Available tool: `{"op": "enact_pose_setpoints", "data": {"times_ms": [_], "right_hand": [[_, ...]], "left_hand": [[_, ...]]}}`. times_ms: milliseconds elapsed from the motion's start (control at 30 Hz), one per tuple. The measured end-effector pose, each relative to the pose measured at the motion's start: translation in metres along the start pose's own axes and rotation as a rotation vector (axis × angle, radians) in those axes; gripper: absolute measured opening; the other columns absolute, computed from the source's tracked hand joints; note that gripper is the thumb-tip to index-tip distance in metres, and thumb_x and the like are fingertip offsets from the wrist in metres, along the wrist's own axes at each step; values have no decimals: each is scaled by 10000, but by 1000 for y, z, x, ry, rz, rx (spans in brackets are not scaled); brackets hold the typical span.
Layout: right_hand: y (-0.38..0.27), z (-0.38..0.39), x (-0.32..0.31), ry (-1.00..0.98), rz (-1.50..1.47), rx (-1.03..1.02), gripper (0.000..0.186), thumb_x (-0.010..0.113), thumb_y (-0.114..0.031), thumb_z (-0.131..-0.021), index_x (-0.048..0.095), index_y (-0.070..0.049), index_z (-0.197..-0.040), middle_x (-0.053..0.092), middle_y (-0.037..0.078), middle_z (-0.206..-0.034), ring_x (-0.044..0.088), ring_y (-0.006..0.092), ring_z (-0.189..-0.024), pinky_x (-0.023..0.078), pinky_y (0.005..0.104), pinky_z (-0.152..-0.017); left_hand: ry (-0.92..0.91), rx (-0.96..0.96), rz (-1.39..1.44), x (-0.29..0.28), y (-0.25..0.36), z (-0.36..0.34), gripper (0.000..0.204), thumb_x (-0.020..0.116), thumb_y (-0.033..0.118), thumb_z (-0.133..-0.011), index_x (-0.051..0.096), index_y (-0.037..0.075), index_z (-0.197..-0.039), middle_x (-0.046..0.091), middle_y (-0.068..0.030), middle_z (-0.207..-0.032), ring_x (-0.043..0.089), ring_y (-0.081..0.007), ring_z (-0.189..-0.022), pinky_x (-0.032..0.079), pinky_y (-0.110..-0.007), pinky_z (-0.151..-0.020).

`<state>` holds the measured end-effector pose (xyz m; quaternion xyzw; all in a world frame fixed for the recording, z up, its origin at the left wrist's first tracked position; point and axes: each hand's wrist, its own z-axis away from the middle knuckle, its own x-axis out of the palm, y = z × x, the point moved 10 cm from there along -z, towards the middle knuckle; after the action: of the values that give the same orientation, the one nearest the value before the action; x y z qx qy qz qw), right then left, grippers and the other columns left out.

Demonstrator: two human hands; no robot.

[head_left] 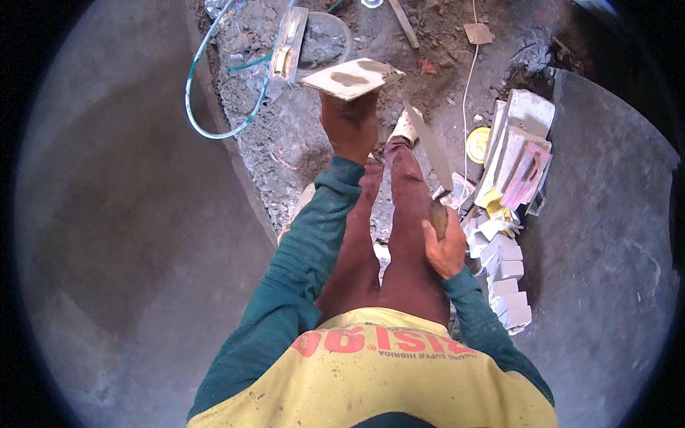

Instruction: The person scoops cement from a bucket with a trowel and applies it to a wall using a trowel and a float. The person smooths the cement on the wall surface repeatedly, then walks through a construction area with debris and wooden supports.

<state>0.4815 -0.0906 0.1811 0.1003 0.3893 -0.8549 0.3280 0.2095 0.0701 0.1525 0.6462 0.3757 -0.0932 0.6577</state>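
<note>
My left hand (349, 125) is raised near the top middle, closed under a pale square board (374, 68) smeared with grey mortar, holding it from beneath. At the right of my legs my right hand (446, 246) grips the handle of a long trowel (428, 146), whose flat blade points up and away toward the board. Below the board stands my foot in a pale shoe (407, 123).
Rough rubble ground (250, 164) lies between two curved grey concrete surfaces (128, 214). At right are stacked slabs (528, 114), a pink float (526, 171), yellow gloves (499, 214), white blocks (506, 292) and a yellow disc (478, 144). A hose (190, 107), bucket (328, 39) and cable lie ahead.
</note>
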Motion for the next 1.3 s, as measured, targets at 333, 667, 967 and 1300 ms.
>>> {"op": "enact_pose_setpoints", "data": {"times_ms": [333, 667, 967, 1300], "right_hand": [[-56, -53, -65, -157, -11, -261, 413, 736, -254, -946, 602, 3, -1239, 707, 252, -1009, 709, 453, -935, 553, 436, -775], [18, -138, -90, 37, -226, -44, 375, 646, -298, -1020, 630, 1, -1245, 655, 47, -934, 584, 125, -780, 480, 317, -678], [160, -240, -55, 49, 603, 294, 562, 558, -453, -993, 623, 8, -1308, 661, 302, -1221, 639, 499, -1074, 506, 530, -921], [-24, -341, 116, -206, 698, 133, 595, 507, -486, -969, 615, -3, -1300, 635, 319, -1317, 584, 498, -1252, 461, 545, -1051]], "left_hand": [[-77, -56, 9, 17, -5, -6, 423, 832, 62, -762, 651, 36, -1145, 737, -132, -1075, 743, -271, -964, 562, -361, -827], [-32, -43, -48, -18, -19, 0, 355, 768, 118, -811, 686, 23, -1143, 738, -141, -1077, 712, -325, -1053, 529, -415, -956], [-3, -293, -50, -56, -82, 33, 408, 800, 112, -794, 676, 12, -1170, 747, -178, -1064, 725, -374, -1022, 562, -432, -856], [-88, -489, -50, -124, -200, 52, 452, 792, 173, -852, 632, 3, -1240, 721, -165, -1183, 689, -336, -1134, 529, -424, -963]]}}
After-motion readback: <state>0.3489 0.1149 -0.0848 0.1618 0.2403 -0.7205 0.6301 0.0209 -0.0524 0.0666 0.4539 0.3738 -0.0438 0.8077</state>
